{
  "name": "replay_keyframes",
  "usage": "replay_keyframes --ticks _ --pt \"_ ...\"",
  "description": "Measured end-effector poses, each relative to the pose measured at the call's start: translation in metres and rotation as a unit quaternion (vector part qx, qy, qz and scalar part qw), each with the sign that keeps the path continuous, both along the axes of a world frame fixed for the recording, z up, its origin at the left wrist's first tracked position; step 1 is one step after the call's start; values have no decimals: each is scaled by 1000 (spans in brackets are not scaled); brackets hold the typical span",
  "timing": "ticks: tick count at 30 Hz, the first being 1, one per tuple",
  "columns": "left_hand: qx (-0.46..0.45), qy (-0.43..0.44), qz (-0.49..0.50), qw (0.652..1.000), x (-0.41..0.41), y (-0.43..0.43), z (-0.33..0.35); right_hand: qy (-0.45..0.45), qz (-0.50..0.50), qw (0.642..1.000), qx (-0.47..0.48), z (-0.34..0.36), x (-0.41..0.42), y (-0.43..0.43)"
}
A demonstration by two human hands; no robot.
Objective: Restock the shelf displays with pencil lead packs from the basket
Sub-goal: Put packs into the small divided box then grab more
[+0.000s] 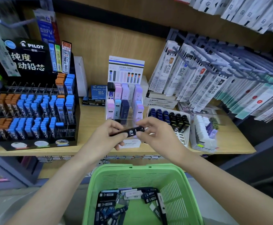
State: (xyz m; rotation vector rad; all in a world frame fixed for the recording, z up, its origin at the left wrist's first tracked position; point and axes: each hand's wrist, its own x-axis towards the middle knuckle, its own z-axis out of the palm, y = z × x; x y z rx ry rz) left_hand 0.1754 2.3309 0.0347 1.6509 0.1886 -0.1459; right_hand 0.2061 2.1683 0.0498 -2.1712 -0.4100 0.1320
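We held one black pack, left hand and right hand each with grip clamped on it; basket held many more

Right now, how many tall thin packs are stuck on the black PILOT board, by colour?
Blue pack: 1
Green pack: 1
Orange pack: 1
Total: 3
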Motion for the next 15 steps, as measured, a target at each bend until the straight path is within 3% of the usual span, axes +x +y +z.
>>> replay_keyframes --ticks 3,9,15 --pt "-33 16 19 999 1 -1 -1 -4 -16 999 31 1 -8 -8" --pt "-42 28 -60 997 -4 -12 -3 -23 -34 996 83 9 -20 -26" --pt "-19 -43 -23 999 -1 -31 -7 81 -28 992 92 7 -30 -49"
